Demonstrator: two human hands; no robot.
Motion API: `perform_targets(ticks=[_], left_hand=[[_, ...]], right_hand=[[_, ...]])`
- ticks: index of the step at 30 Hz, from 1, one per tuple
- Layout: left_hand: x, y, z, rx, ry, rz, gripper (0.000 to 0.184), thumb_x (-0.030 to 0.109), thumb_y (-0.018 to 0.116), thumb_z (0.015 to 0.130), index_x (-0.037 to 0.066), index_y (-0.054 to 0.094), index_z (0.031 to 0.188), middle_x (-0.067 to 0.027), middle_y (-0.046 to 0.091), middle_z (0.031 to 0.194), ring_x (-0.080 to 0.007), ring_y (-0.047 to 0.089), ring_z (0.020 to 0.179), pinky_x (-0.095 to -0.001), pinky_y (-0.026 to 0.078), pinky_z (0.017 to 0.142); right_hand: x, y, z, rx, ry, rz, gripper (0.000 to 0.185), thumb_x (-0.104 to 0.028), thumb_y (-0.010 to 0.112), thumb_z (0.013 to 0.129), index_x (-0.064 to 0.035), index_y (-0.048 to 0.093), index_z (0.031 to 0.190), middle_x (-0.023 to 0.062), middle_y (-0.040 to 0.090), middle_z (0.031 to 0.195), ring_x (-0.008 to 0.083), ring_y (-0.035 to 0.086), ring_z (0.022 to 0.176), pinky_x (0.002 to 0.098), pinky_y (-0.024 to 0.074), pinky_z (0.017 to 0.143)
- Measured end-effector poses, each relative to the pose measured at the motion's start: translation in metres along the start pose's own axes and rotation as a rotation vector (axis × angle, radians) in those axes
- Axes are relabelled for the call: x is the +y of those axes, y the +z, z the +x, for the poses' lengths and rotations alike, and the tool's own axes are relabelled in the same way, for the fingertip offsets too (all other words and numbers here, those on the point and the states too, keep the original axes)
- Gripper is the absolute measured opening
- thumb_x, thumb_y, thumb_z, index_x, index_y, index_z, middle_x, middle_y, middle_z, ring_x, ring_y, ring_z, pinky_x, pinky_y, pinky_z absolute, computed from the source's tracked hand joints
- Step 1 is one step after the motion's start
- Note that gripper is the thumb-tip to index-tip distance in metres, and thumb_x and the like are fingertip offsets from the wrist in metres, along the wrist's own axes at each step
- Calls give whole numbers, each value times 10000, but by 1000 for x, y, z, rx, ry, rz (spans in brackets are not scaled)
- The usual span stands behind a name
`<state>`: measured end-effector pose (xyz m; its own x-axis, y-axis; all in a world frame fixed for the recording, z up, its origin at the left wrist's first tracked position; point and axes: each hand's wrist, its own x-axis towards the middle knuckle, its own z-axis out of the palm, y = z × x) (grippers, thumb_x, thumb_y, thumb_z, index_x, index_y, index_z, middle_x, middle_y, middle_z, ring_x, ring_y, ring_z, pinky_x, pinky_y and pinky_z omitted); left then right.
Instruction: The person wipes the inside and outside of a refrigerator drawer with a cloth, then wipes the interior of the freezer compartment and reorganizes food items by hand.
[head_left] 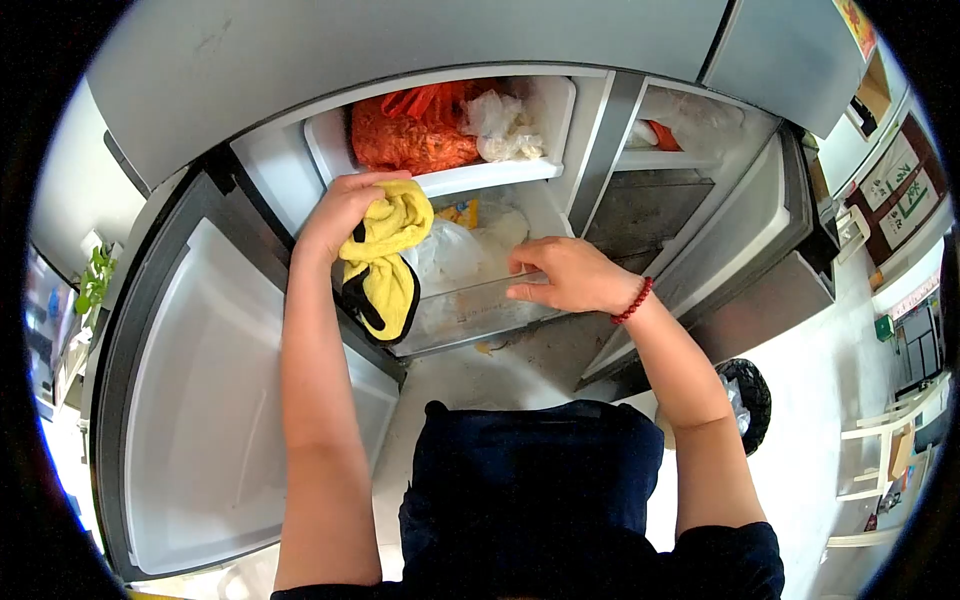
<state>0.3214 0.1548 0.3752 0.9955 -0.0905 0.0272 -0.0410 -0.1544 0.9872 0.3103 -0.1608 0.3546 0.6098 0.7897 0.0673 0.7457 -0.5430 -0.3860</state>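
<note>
My left hand (340, 215) is closed on a yellow cloth with black edging (388, 270). The cloth hangs down in front of the left end of a clear freezer drawer (480, 315), which is pulled partly out. My right hand (575, 275), with a red bead bracelet at its wrist, grips the drawer's front rim near the right end, fingers over the inside and thumb in front. Inside the drawer lie white plastic bags (450, 250) and a yellow packet (460, 213), partly hidden by the cloth.
Above is a white compartment with a red bag (415, 130) and a clear bag (500, 125). Open fridge doors stand at left (205, 400) and right (740, 230). On the floor at right is a black-lined bin (757, 395), with a white chair (885, 440) beyond.
</note>
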Motion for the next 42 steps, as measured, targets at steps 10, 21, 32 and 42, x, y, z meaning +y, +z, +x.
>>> perform_targets(ticks=[10, 21, 32, 42], left_hand=[[-3, 1, -2, 3, 28, 45, 426, 24, 450, 790, -27, 645, 1165, -99, 675, 1074, -154, 648, 937, -262, 506, 865], [-8, 3, -3, 24, 51, 38, 392, 6, 445, 819, -26, 645, 1155, -94, 671, 1085, -153, 645, 957, -268, 501, 872], [-16, 21, 3, 262, 127, 323, 324, 45, 509, 811, 11, 699, 1072, -74, 692, 898, -131, 634, 792, -253, 500, 751], [-16, 19, 0, 284, 157, 263, 303, 69, 549, 789, 22, 717, 1037, -107, 704, 884, -144, 636, 773, -268, 499, 734]], right_hand=[[19, -22, -41, 478, 166, -414, 314, -367, 578, 889, -68, 663, 845, 138, 661, 829, 339, 637, 841, 450, 484, 826], [6, -11, -114, 378, 534, -653, 283, -335, 612, 864, -74, 641, 970, 117, 663, 927, 298, 627, 922, 513, 450, 850], [7, -44, 107, 666, 383, -363, 898, -484, 668, 793, -22, 250, 1440, 255, 473, 1341, 394, 613, 1028, 455, 517, 852], [23, -70, 103, 831, 291, 740, 452, -155, 596, 822, 59, 529, 1214, 104, 665, 832, 196, 603, 610, 313, 485, 572]])
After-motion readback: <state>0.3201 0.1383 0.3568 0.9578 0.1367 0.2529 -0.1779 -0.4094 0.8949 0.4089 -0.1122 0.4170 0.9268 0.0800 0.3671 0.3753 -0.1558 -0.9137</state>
